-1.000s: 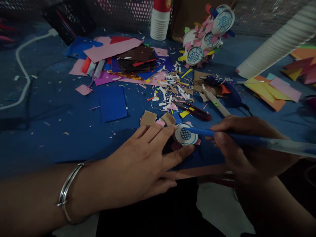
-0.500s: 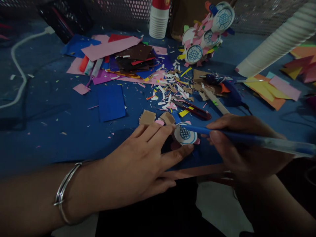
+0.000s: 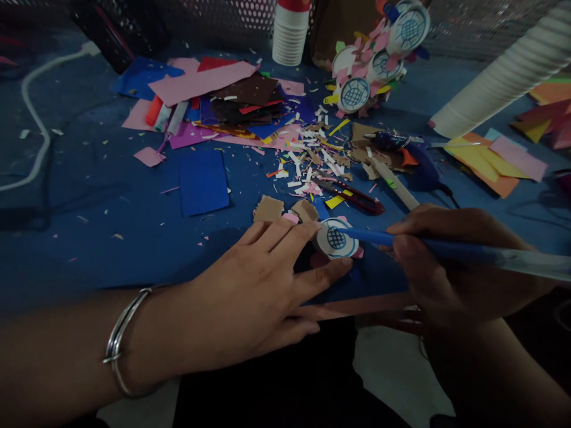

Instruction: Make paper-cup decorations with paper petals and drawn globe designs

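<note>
A round white paper piece (image 3: 347,246), like a cup bottom, lies near the table's front edge. It bears a blue ring and a blue grid drawing, and pink paper bits stick out beneath it. My left hand (image 3: 267,273) steadies this piece between index finger and thumb, its other fingers resting on the table. In my right hand (image 3: 459,261) is a blue pen (image 3: 370,236), pinched by thumb and fingers, its tip over the grid drawing. Two torn cardboard scraps (image 3: 268,209) sit just beyond my left fingers.
Paper clippings (image 3: 307,157), thread snips (image 3: 352,196) and a glue gun (image 3: 419,166) lie beyond. Coloured sheets (image 3: 203,89) are piled at left. Behind stand a paper cup stack (image 3: 289,35) and a decorated cup cluster (image 3: 370,65); another cup stack (image 3: 499,74) leans right.
The pen tip has moved right, from the upper left rim of the round piece to its grid. My right hand has shifted slightly right; my left hand keeps its hold.
</note>
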The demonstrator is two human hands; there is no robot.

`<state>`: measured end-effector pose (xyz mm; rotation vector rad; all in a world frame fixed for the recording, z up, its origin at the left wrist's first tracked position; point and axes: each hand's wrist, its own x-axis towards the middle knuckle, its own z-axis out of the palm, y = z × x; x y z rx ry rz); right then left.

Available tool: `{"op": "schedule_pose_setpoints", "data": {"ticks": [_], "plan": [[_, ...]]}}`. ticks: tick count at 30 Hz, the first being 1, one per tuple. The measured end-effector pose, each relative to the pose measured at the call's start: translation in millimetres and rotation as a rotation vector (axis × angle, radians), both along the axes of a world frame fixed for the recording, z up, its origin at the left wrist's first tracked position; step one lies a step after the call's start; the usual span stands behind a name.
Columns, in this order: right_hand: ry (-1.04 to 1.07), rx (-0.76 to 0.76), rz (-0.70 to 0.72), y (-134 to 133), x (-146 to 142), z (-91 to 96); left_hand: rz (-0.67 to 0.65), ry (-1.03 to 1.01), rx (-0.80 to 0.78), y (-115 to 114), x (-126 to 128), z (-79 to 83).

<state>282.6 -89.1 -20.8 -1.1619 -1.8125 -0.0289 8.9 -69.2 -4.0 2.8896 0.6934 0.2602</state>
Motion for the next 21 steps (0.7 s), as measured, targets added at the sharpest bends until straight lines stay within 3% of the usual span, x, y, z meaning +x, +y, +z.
{"op": "schedule_pose_setpoints", "data": {"ticks": [7,14,21], "plan": [[-0.100,-0.009,-0.054,-1.2,-2.9,5.3,-0.002,-0.010,0.016,0.0,-0.7,-1.5],[0.010,0.032,0.021,2.3,-4.2,5.5,0.001,0.004,0.033,-0.9,0.6,-0.4],[0.045,-0.098,-0.033,-1.1,-6.0,7.7,-0.008,-0.009,0.029,0.6,0.3,-1.7]]}}
